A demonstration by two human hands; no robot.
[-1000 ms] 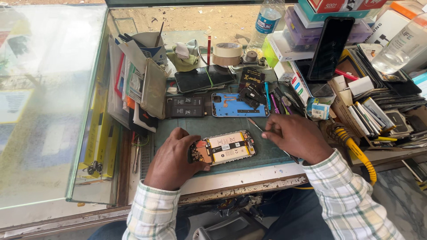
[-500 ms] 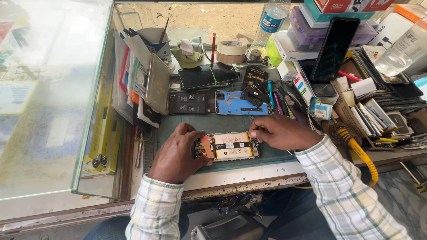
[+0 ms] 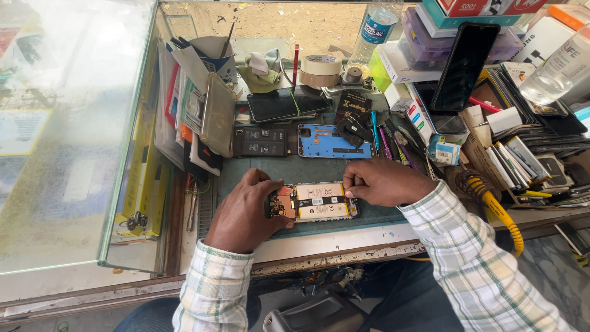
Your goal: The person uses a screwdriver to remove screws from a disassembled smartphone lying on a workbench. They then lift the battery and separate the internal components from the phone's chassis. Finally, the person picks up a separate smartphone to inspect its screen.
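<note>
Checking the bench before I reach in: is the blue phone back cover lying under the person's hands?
No, the blue back cover lies beyond both hands, while the left hand and right hand hold the opened phone.

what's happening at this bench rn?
A person works on an opened phone lying back-off on a green mat, battery and boards exposed. The left hand grips its left end; the right hand pinches at its upper right edge. Whether it holds a tool I cannot tell. Just behind lie a blue phone frame and a dark back panel, with tape rolls, boxes and tools crowding the bench.
</note>
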